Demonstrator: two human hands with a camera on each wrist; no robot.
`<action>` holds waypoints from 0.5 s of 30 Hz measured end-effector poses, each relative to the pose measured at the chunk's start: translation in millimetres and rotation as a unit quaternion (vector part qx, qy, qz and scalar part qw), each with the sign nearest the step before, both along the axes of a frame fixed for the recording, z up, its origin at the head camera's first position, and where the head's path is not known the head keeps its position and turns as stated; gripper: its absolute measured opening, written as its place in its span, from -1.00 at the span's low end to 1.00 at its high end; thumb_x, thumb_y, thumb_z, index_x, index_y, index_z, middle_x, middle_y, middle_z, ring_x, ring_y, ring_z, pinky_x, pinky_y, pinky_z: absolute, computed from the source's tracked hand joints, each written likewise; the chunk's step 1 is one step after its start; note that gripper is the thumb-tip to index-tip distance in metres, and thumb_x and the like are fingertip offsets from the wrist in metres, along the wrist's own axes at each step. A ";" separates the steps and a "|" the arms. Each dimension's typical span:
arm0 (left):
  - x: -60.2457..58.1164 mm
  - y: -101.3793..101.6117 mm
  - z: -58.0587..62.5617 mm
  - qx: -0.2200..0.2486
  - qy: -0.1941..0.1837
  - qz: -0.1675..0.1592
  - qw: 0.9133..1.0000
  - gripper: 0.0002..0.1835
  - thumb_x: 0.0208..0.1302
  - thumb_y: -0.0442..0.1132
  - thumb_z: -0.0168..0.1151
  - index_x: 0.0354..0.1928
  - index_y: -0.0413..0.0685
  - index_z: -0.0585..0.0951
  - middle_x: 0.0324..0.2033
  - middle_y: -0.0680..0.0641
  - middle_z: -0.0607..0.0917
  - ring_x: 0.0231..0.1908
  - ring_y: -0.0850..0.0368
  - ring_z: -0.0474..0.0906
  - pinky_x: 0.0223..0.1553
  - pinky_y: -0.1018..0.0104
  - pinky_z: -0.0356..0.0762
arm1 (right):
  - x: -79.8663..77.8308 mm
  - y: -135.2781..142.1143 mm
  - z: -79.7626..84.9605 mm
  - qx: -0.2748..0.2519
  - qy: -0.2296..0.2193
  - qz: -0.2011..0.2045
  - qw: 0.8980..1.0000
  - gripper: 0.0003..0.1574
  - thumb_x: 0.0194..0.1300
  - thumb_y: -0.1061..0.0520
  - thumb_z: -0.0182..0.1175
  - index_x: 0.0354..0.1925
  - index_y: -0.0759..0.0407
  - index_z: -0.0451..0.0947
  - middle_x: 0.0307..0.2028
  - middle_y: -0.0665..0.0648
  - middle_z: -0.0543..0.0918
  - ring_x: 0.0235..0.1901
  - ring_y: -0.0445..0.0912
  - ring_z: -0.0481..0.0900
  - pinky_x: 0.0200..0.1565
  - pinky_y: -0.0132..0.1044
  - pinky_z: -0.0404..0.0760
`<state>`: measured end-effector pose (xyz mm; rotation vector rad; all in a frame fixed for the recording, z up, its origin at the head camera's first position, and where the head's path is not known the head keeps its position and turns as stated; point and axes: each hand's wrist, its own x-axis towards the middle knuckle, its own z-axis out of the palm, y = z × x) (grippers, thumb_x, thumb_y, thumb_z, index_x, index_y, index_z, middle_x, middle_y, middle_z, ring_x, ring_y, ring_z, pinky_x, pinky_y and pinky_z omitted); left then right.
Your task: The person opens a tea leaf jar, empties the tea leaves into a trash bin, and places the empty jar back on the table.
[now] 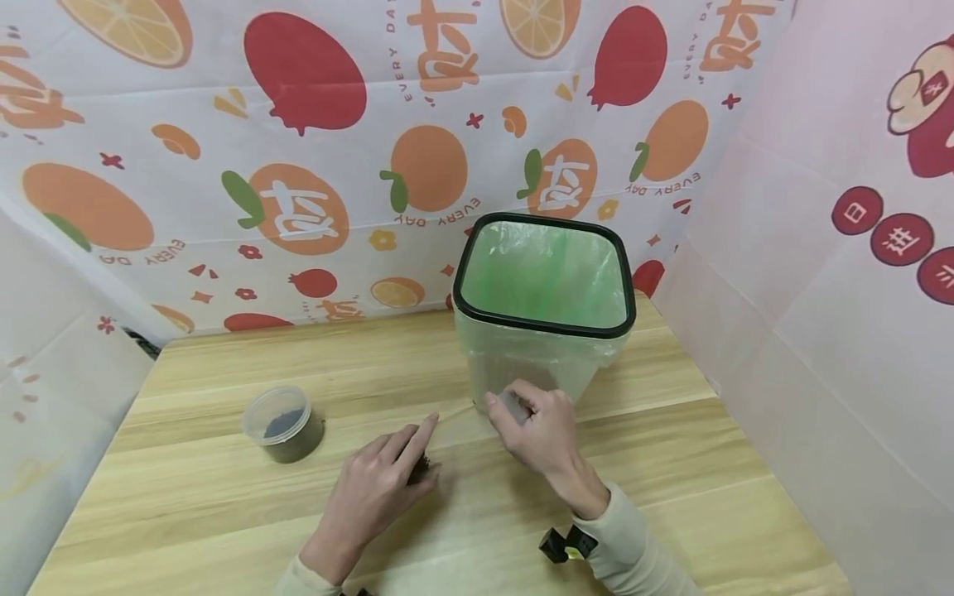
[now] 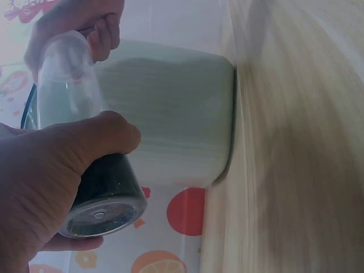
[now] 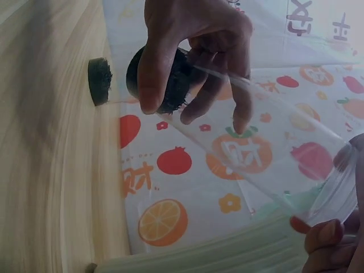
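Note:
A tall clear plastic cup (image 2: 111, 179) with dark, loose-looking matter at its base lies tilted between my two hands. My left hand (image 1: 376, 476) grips the dark base end, its thumb on one side and fingers on the other. At the wide, clear end, my right hand (image 3: 330, 244) holds the cup with curled fingers, close in front of the bin. In the head view, fingers hide most of the cup. A small round clear tub (image 1: 286, 426), partly filled with dark matter, stands on the table left of my left hand.
A pale bin (image 1: 544, 331) with a black rim and a translucent greenish liner stands at the table's back right. Fruit-printed sheeting (image 1: 335, 165) hangs behind, with pale sheeting at both sides. The wood-grain tabletop (image 1: 194, 513) lies under my hands.

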<state>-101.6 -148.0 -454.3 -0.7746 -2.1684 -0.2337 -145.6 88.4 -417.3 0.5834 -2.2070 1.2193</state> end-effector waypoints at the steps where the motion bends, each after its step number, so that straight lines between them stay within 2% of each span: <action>1: -0.3 0.1 -0.1 0.001 0.004 -0.003 1.000 -0.47 0.44 0.04 -0.03 0.19 -0.18 0.64 -0.33 -0.10 0.77 -0.51 0.01 0.69 -0.52 0.18 0.70 | -0.6 0.3 -1.2 -0.003 0.009 0.004 1.000 -0.68 0.22 0.05 0.28 -0.65 0.05 0.58 -0.85 -0.07 0.39 -0.77 -0.47 0.15 -0.76 -0.61 0.11; 3: -0.7 0.2 0.0 0.002 0.010 -0.010 1.000 -0.47 0.47 0.04 -0.06 0.17 -0.19 0.64 -0.34 -0.09 0.77 -0.53 0.03 0.69 -0.55 0.19 0.69 | -1.2 1.1 -2.8 -0.007 0.027 0.009 1.000 -0.69 0.20 0.07 0.29 -0.65 0.05 0.59 -0.84 -0.07 0.41 -0.76 -0.46 0.18 -0.75 -0.62 0.15; 8: 0.4 -1.5 2.4 0.008 0.008 -0.025 1.000 -0.49 0.37 -0.01 0.12 0.21 -0.17 0.62 -0.32 -0.08 0.76 -0.53 0.03 0.68 -0.57 0.21 0.67 | -1.3 1.0 -2.5 -0.021 0.047 0.024 0.998 -0.73 0.20 0.10 0.30 -0.63 0.06 0.60 -0.81 -0.05 0.45 -0.74 -0.45 0.23 -0.73 -0.63 0.20; 11: -0.4 -2.7 4.0 0.008 0.004 -0.032 0.999 -0.38 0.12 -0.07 0.37 0.23 -0.16 0.61 -0.31 -0.08 0.76 -0.52 0.04 0.69 -0.57 0.22 0.67 | -1.7 1.1 -3.5 -0.027 0.048 0.032 0.998 -0.73 0.20 0.11 0.29 -0.62 0.06 0.60 -0.80 -0.04 0.45 -0.74 -0.45 0.23 -0.74 -0.63 0.19; 15: -1.8 -4.0 4.3 0.009 0.000 -0.035 0.999 -0.17 -0.26 -0.14 0.59 0.23 -0.15 0.61 -0.32 -0.10 0.77 -0.51 0.04 0.71 -0.58 0.24 0.68 | -3.5 0.8 -7.2 -0.031 0.066 0.040 0.997 -0.76 0.18 0.13 0.29 -0.61 0.07 0.60 -0.81 -0.04 0.46 -0.76 -0.45 0.23 -0.75 -0.64 0.21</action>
